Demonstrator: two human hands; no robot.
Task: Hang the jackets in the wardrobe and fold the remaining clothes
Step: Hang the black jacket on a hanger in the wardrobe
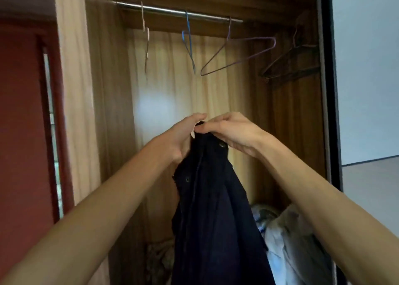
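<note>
1. Fingers: my left hand [183,138] and right hand [231,131] meet at the top edge of the jacket [216,209]. The fingers [207,128] of the right hand are curled and pinch the cloth at the collar. The left thumb and fingers close on the same spot from the other side. Both hands hold it; neither is free.
2. Where it is: the jacket is held up at arm's length in front of the open wardrobe [108,90], well below the rail [172,11]. It touches nothing but my hands.
3. How it looks: dark navy, heavy cloth that hangs long and bunched in vertical folds. A metal snap [221,145] sits near the collar. A small pale bit shows at the pinch; I cannot tell whether it is a label or part of a hanger.
4. Step, as I judge it: hanging this jacket, not yet on the rail.
5. Next move calls for a hanger. The purple hanger [244,54] and blue hanger [190,47] hang bare, so one hand must let go while the other bears the weight.
6. Outward: a pale hanger [147,40] hangs left, dark hangers [291,62] right. Light-coloured clothes [287,241] lie heaped on the wardrobe floor, probably for folding.
</note>
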